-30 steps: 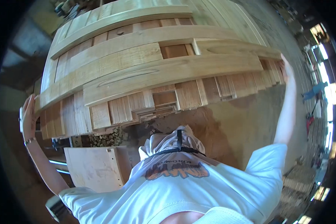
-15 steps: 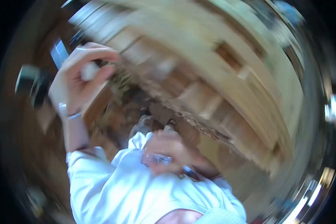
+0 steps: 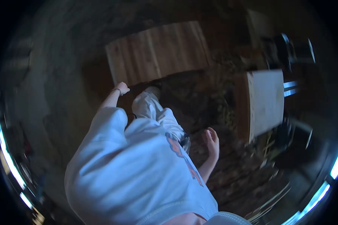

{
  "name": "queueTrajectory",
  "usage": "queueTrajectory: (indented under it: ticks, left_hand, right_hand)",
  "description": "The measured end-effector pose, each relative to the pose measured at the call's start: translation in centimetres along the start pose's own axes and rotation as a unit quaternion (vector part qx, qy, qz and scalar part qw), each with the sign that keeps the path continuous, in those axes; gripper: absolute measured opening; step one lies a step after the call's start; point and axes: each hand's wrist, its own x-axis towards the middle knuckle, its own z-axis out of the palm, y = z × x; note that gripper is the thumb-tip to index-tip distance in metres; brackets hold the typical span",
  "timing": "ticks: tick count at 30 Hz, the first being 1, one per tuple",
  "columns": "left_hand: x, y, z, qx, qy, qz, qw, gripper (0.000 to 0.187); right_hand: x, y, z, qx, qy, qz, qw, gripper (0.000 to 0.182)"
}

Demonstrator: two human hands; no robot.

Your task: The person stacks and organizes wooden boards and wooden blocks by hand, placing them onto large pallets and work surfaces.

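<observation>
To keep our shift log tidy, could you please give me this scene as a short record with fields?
left hand: at the near left corner of the striped wooden panel; contact unclear
right hand: fingers loosely bent, nothing seen in it
right side: pale-topped wooden piece
clothing: pale shirt, light trousers
lighting: dim

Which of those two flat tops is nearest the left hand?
The brown striped top, just beyond the left hand; the pale top sits off to the right.
</observation>
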Motion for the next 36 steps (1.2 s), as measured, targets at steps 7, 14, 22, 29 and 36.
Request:
queueTrajectory:
  ticks: [7,14,22,29,36]
  left_hand:
    - [2.8,-7.9,3.3,-0.263,0.160,-0.099,0.946,0.025]
    - [-1.8,-5.1,4.4,-0.280,0.124,-0.126,0.944,0.038]
    - [10.7,-15.3,4.0,-0.392,0.122,-0.160,0.898,0.057]
    - [38.0,-26.6,2.6,-0.464,0.191,-0.146,0.852,0.085]
    - [44.1,-28.9,4.6,-0.661,0.032,0.019,0.749,0.096]
  right_hand:
    - [17.0,-16.4,8.6,-0.145,-0.162,-0.061,0.974,0.049]
    - [36.8,-16.1,14.8,-0.152,-0.154,0.096,0.972,0.044]
    - [43.3,-12.7,24.9,-0.438,-0.215,0.008,0.873,0.033]
    - [37.3,-0.7,39.4,-0.196,-0.183,0.190,0.944,0.034]
    - [31.3,8.3,51.9,-0.260,-0.318,0.292,0.864,0.034]
